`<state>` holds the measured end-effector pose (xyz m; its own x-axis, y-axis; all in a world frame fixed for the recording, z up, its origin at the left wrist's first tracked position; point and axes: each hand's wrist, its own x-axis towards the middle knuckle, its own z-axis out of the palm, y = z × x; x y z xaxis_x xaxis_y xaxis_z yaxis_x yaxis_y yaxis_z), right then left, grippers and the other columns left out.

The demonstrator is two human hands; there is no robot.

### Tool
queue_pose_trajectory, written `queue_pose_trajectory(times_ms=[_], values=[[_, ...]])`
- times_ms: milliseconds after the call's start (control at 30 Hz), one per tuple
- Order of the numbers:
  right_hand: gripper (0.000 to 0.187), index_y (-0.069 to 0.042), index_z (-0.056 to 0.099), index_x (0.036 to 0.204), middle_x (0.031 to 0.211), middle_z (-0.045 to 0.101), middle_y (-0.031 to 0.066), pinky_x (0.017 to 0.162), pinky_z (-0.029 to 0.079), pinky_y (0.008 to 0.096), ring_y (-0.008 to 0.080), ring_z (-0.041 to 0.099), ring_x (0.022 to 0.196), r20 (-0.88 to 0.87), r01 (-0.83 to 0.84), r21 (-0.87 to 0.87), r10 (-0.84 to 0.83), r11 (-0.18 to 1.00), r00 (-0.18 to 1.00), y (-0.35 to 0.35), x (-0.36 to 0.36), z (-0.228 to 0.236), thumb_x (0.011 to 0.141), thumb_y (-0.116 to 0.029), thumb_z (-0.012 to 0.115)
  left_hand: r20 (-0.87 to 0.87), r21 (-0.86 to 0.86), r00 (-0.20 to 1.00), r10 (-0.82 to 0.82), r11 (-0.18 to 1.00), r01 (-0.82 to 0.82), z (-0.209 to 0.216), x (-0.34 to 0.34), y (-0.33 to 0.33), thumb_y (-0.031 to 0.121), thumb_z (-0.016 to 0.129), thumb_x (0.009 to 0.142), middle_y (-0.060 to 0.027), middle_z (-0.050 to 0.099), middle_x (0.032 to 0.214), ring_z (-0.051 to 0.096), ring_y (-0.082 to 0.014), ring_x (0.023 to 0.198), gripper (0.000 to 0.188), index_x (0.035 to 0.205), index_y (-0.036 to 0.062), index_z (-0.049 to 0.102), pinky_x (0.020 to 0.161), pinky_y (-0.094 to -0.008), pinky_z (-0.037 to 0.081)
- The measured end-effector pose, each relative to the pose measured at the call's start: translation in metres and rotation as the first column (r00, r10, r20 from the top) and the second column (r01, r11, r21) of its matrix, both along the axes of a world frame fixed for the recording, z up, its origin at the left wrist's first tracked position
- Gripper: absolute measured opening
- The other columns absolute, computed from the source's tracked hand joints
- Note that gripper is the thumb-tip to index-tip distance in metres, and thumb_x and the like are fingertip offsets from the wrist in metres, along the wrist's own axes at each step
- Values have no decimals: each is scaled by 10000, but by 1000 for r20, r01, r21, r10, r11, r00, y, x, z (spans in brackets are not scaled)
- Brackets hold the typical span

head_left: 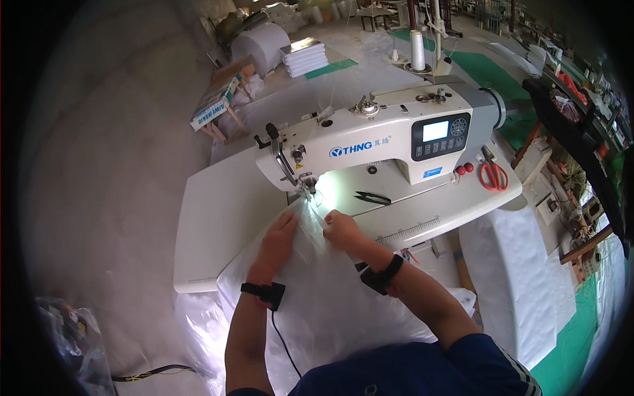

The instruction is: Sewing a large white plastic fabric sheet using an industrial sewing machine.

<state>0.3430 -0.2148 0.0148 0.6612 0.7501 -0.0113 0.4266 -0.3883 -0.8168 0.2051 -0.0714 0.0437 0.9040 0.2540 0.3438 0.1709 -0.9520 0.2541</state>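
Head view, mid-frame: your right hand (341, 229) pinched the translucent sheet (314, 247), your left hand (277, 239) touched it, closure unclear; uneven pulling risked bunching.

We see a whitish plastic sheet (323, 284), a white sewing machine (396, 122) with blue lettering (357, 149), red-handled scissors (494, 174), black snips (374, 198), and our dark blue shirt (403, 369) with white stripes (520, 369).
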Motion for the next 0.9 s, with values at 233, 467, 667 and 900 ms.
queue_pose_trajectory(times_ms=[233,467,667,900], values=[[267,47,585,922,887,625,249,764,473,429,390,607,849,-199,-39,30,44,999,979,-34,-16,12,823,-194,529,68,-184,996,-65,980,77,17,1,-44,17,510,812,-158,574,1158,526,-330,1098,253,1036,21,627,941,-383,431],[329,50,580,888,871,611,269,761,457,453,419,588,861,-140,81,199,-53,977,989,-37,-21,-16,870,-267,494,12,17,996,-83,996,83,2,-6,-86,59,551,753,-108,612,1053,574,-297,960,247,987,51,631,839,-399,455],[358,78,536,996,870,635,231,746,491,429,368,629,853,151,-49,-49,56,998,987,-34,-37,25,861,-253,511,-29,59,996,-88,994,89,-2,-22,-83,65,560,734,-102,605,1058,552,-282,1008,258,981,83,634,861,-455,400],[374,37,465,1166,800,637,188,665,515,422,344,641,771,441,-8,-194,94,981,892,-23,-41,10,832,-130,486,-16,116,998,-65,991,66,-3,-59,-76,192,638,773,-137,558,1169,495,-315,1125,367,1108,52,590,930,-511,359]])
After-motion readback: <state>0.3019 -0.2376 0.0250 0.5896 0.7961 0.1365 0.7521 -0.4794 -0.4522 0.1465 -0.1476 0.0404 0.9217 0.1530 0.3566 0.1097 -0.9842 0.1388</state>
